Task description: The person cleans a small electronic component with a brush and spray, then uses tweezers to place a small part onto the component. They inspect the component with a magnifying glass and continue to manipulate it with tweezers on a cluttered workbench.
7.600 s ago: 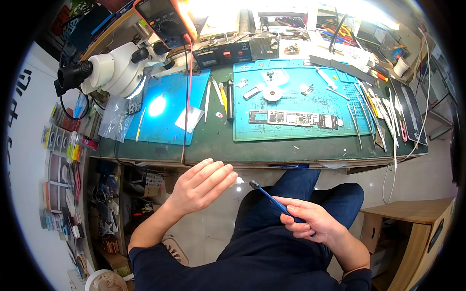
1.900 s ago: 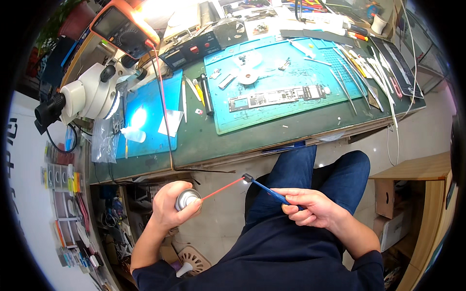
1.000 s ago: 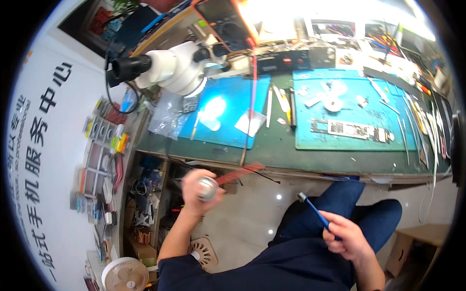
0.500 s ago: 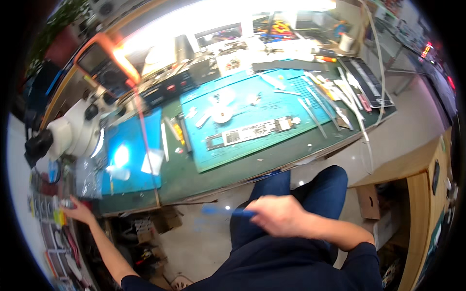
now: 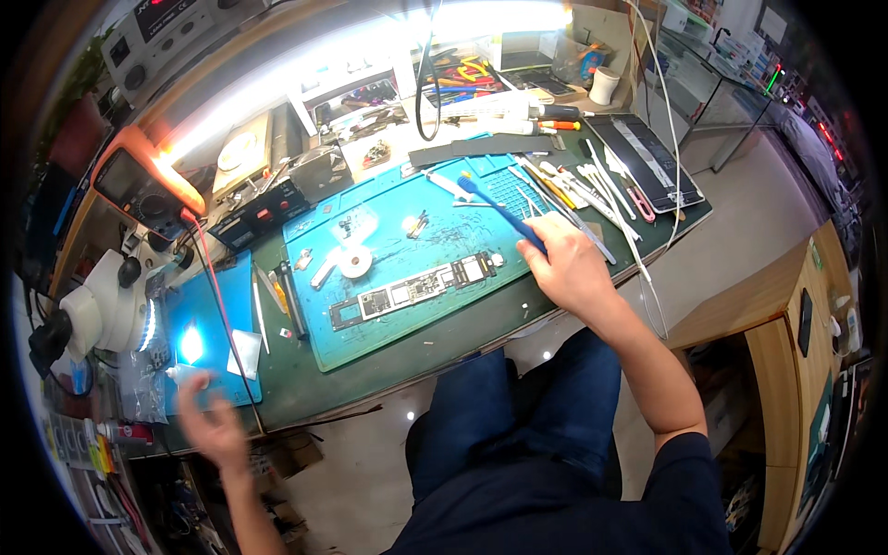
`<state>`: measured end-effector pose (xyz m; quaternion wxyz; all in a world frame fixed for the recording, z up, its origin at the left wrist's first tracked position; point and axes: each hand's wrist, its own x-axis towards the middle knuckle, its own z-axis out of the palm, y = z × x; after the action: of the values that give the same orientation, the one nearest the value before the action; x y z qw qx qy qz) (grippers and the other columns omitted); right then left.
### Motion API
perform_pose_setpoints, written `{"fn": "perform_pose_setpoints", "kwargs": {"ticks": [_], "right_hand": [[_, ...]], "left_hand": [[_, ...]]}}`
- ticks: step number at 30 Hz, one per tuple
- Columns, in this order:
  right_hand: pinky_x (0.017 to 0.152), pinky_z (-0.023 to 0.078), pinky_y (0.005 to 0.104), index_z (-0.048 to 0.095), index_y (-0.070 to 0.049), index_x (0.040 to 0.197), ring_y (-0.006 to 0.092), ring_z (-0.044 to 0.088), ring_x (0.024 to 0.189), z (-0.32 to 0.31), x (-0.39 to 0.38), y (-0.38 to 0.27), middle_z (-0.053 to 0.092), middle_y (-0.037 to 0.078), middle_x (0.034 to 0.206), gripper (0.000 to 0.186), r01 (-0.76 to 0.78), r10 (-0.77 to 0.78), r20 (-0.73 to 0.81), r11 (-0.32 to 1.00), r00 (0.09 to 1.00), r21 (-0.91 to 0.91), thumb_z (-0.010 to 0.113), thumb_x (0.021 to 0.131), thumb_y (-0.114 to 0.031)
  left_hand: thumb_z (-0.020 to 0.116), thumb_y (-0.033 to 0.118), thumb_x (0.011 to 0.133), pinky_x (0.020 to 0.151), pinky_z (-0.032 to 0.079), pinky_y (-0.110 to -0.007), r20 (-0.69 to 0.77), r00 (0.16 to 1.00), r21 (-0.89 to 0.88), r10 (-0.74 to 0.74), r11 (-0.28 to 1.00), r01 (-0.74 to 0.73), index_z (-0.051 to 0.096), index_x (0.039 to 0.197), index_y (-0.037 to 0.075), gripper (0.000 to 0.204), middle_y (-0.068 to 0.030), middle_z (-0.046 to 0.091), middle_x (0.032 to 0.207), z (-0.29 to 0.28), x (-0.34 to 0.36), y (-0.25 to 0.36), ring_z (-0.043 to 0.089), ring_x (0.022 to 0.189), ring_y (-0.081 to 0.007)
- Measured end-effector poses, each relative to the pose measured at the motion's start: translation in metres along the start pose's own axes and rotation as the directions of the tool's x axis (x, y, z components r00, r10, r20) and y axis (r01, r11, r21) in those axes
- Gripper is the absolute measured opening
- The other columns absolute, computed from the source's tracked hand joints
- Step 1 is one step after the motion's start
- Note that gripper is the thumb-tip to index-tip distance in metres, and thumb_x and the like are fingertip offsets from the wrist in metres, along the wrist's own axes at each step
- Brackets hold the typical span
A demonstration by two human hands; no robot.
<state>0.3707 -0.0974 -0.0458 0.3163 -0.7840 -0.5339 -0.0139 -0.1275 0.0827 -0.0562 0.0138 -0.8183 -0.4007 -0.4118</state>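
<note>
1 blue brush (image 5: 500, 214), green bench (image 5: 301, 384), seemingly tiled floor (image 5: 361, 462)

Head camera: worn on the head, tilted downward
Surface (image 5: 301, 384): faced from its front edge, fairly near
Legs (image 5: 474, 398): seen from above

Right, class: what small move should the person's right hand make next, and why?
Perhaps lower the slim blue brush onto the rectangular blue-green mat: the right hand holds it over the mat's right part, close to the slim white and yellow tools.
</note>
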Motion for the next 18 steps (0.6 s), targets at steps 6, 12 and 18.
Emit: {"fn": "perform_pose_setpoints", "kwargs": {"ticks": [6, 12, 18], "right_hand": [[0.078, 0.053, 0.0451, 0.067, -0.002, 0.117, 0.0394, 0.067, 0.091, -0.033, -0.029, 0.009, 0.067, 0.017, 0.103, 0.027, -0.081, 0.095, -0.133, 0.991, 0.987, 0.108, 0.067, 0.096, -0.019], [0.068, 0.051, 0.0398, 0.068, -0.001, 0.112, 0.0338, 0.066, 0.079, -0.061, -0.074, 0.026, 0.064, 0.014, 0.092, 0.024, -0.154, 0.189, -0.165, 0.967, 0.968, 0.203, 0.069, 0.095, -0.017], [0.068, 0.051, 0.0375, 0.068, -0.001, 0.114, 0.0299, 0.065, 0.076, -0.059, -0.086, 0.032, 0.064, 0.013, 0.091, 0.025, -0.11, 0.172, -0.175, 0.942, 0.97, 0.317, 0.07, 0.095, -0.016]], "left_hand": [[0.078, 0.01, 0.086, 0.094, 0.054, -0.041, 0.3, 0.84, -0.51, 0.453, 0.82, -0.26, 0.067, 0.119, 0.0, 0.036, -0.018, 0.07, 0.116, 0.143, 0.072, 0.217, 0.068, 0.108, -0.0353], [0.078, 0.018, 0.087, 0.092, 0.05, -0.043, 0.569, 0.7, -0.229, 0.432, 0.901, -0.369, 0.061, 0.129, 0.001, 0.049, -0.0162, 0.068, 0.112, 0.171, 0.093, 0.263, 0.064, 0.106, -0.0349], [0.082, 0.021, 0.083, 0.086, 0.05, -0.042, 0.772, 0.557, -0.334, 0.305, 0.941, -0.051, 0.062, 0.119, 0.004, 0.045, -0.0128, 0.064, 0.101, 0.185, 0.122, 0.255, 0.063, 0.101, -0.0337]]}}
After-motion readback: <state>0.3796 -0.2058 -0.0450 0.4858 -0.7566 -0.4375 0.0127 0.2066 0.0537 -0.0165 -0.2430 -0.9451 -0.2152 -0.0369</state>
